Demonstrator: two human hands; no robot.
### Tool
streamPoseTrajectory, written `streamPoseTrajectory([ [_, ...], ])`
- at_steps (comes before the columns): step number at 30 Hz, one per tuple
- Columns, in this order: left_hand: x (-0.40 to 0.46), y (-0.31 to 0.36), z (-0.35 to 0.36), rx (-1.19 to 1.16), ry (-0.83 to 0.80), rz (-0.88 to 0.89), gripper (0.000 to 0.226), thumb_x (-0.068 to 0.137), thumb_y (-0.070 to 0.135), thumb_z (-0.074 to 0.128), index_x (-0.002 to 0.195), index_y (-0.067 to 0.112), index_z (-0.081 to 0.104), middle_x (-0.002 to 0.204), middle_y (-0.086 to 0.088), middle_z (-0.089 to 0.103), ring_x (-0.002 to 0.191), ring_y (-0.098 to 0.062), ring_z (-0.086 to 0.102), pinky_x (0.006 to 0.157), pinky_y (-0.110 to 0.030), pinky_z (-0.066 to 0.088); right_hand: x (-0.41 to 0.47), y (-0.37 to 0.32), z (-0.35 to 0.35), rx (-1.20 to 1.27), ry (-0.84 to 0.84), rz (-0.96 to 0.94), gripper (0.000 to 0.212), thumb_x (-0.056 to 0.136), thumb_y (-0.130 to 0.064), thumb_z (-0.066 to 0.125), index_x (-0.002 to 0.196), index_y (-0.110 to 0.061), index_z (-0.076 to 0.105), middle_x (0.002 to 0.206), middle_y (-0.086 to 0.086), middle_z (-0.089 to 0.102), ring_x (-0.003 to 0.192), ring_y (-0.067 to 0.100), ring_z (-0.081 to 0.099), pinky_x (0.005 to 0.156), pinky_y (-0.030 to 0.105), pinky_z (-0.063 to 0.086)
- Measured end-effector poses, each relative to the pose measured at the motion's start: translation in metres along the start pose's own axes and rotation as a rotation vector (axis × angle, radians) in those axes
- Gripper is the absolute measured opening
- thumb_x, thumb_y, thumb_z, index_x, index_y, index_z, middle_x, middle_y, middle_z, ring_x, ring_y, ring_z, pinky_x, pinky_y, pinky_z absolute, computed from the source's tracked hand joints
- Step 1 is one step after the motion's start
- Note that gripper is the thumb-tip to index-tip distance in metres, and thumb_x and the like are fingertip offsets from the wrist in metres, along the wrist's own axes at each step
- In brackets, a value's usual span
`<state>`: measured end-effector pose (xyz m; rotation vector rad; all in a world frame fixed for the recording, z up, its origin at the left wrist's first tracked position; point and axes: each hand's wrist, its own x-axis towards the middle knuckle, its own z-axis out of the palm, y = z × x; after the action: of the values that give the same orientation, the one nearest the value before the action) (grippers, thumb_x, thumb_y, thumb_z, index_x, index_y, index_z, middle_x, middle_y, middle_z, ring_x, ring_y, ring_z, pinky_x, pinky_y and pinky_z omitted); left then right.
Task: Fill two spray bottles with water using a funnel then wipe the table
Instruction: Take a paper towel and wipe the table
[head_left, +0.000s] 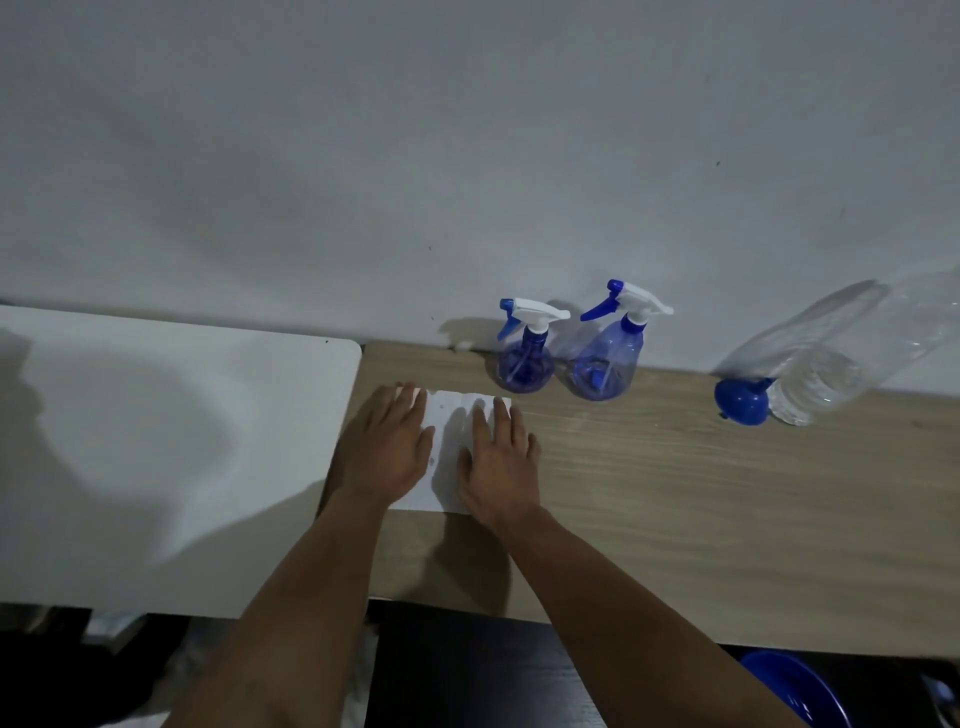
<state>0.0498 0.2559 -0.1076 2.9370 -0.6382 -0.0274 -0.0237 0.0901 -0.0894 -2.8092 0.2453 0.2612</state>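
Spray bottles aside, the biggest thing is the wooden table, butted against a white table on its left. At the far right edge a large clear plastic bottle stands by the wall; whether it holds water I cannot tell. A white paper towel lies flat near the wooden table's left end, with the left hand and right hand pressed palm-down on it, fingers spread. Beyond it stand two blue spray bottles: the right spray bottle and the left spray bottle, touching, trigger heads on, fill level unclear. A blue funnel lies tipped against the plastic bottle's base.
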Motion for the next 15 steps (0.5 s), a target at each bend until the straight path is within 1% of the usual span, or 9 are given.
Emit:
streamPoseTrajectory([
  [2, -0.006, -0.005, 0.009, 0.065, -0.065, 0.024, 0.074, 0.101, 0.057, 0.003, 0.160, 0.016, 0.020, 0.169, -0.008, 0.015, 0.156, -0.030, 0.010, 0.125, -0.049, 0.019, 0.013, 0.002, 0.009, -0.038, -0.051, -0.034, 0.074, 0.111, -0.047, 0.026, 0.169, -0.013, -0.005, 0.177, 0.014, -0.010, 0.163, 0.037, -0.011, 0.129, 0.064, 0.006],
  [3, -0.009, -0.009, 0.014, 0.066, -0.080, 0.029, 0.078, 0.099, 0.059, 0.000, 0.160, 0.015, 0.019, 0.169, -0.008, 0.013, 0.156, -0.031, 0.009, 0.124, -0.051, 0.018, 0.017, 0.005, 0.014, -0.054, -0.073, -0.039, 0.075, 0.111, -0.051, 0.022, 0.168, -0.011, -0.007, 0.176, 0.014, -0.014, 0.162, 0.037, -0.015, 0.129, 0.065, 0.003],
  [5, -0.014, -0.016, 0.023, 0.070, -0.105, 0.047, 0.079, 0.098, 0.062, 0.003, 0.161, 0.016, 0.020, 0.169, -0.008, 0.011, 0.156, -0.032, 0.008, 0.125, -0.053, 0.016, 0.019, 0.012, 0.023, -0.081, -0.086, -0.039, 0.079, 0.109, -0.057, 0.016, 0.167, -0.010, -0.010, 0.175, 0.015, -0.018, 0.161, 0.036, -0.019, 0.128, 0.066, -0.002],
  [8, -0.016, -0.020, 0.026, 0.085, -0.116, 0.060, 0.079, 0.099, 0.066, 0.007, 0.162, 0.019, 0.012, 0.170, -0.005, 0.003, 0.157, -0.030, 0.002, 0.125, -0.056, 0.011, 0.017, 0.020, 0.032, -0.120, -0.054, -0.026, 0.082, 0.106, -0.061, 0.011, 0.167, -0.011, -0.010, 0.174, 0.012, -0.022, 0.161, 0.034, -0.021, 0.127, 0.067, -0.006],
  [12, -0.015, -0.008, 0.027, 0.090, -0.133, 0.053, 0.078, 0.099, 0.068, 0.007, 0.162, 0.022, 0.004, 0.170, -0.003, -0.004, 0.157, -0.029, -0.005, 0.123, -0.060, 0.006, 0.016, 0.025, 0.032, -0.114, -0.053, 0.011, 0.083, 0.105, -0.063, 0.010, 0.168, -0.012, -0.008, 0.175, 0.009, -0.020, 0.162, 0.032, -0.020, 0.124, 0.070, -0.008],
  [15, -0.013, 0.003, 0.030, 0.083, -0.135, 0.039, 0.077, 0.099, 0.067, 0.005, 0.162, 0.022, 0.006, 0.170, -0.003, -0.002, 0.157, -0.030, -0.003, 0.123, -0.062, 0.003, 0.014, 0.036, 0.029, -0.122, -0.059, 0.020, 0.082, 0.105, -0.062, 0.009, 0.168, -0.012, -0.008, 0.175, 0.008, -0.020, 0.162, 0.030, -0.020, 0.124, 0.071, -0.009],
])
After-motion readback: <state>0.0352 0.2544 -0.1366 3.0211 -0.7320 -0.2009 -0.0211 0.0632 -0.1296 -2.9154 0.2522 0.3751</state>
